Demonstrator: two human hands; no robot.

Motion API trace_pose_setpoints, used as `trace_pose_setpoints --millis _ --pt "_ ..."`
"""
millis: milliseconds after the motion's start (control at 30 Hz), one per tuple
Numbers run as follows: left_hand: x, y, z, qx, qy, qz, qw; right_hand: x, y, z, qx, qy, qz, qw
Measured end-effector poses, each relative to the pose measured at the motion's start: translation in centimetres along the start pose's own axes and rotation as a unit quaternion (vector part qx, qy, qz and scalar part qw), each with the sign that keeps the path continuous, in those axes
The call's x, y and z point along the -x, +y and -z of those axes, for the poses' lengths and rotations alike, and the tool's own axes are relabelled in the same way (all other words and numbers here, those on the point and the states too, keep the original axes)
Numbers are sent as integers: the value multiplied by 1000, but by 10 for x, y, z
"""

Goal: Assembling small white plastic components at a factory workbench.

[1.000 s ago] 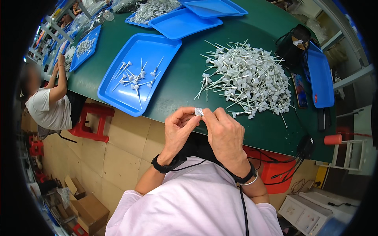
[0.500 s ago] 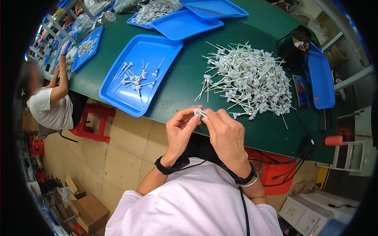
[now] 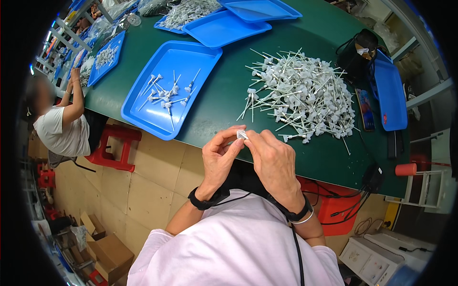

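Note:
My left hand (image 3: 220, 157) and my right hand (image 3: 273, 159) meet at the near edge of the table. Between their fingertips is a small translucent white plastic piece (image 3: 241, 135), pinched from both sides. Its thin white leads are mostly covered by my fingers. Beyond my right hand lies a big loose pile of white-headed pieces with thin white stems (image 3: 305, 95). Ahead of my left hand, a blue tray (image 3: 188, 59) holds several similar pieces (image 3: 167, 95), some with dark sections near the head.
More blue trays (image 3: 226, 29) overlap at the far side, one heaped with white pieces. A black bag (image 3: 358, 55), a phone (image 3: 365, 109) and another blue tray (image 3: 389, 95) are on the right. A co-worker (image 3: 64, 121) sits at the left by a red stool (image 3: 114, 148).
The two short white leads that stuck out between my fingertips now show less, lying closer against the plastic piece. My hands have hardly moved.

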State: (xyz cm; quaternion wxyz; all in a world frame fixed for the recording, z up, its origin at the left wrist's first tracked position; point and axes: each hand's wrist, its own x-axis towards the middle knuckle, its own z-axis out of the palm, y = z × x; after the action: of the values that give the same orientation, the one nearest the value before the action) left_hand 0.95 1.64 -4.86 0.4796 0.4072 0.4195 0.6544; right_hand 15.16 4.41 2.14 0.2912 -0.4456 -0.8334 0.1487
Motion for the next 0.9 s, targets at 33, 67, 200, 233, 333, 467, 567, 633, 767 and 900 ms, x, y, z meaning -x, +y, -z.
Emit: trace_pose_setpoints --millis 33,67,200,233,333,467,567,633,767,900 --pt "0 0 0 1 0 2 1000 0 0 0 2 -2 0 1000" --pt "0 0 0 -1 0 -1 1000 0 1 0 3 -3 1 1000" --pt "0 -1 -1 -8 2 -6 1000 0 1 1 9 -11 1 1000" --pt "0 -1 -1 -9 3 -6 1000 0 1 1 9 -12 0 1000" --pt "1 0 -1 -22 3 -6 1000 0 1 1 9 -14 0 1000" --pt "0 -1 -1 -25 1 -8 1000 -1 3 1 8 -9 6 1000" --pt "-1 2 -1 -37 0 -8 999 -1 4 4 -6 -14 9 1000" --pt "-1 4 -3 -44 3 -12 999 -2 6 6 -18 -20 10 1000" --pt "-1 9 -5 -136 13 -67 988 -4 11 10 -48 -33 13 998" --pt "0 7 7 -217 -8 -60 974 -8 19 10 -95 -42 22 994"
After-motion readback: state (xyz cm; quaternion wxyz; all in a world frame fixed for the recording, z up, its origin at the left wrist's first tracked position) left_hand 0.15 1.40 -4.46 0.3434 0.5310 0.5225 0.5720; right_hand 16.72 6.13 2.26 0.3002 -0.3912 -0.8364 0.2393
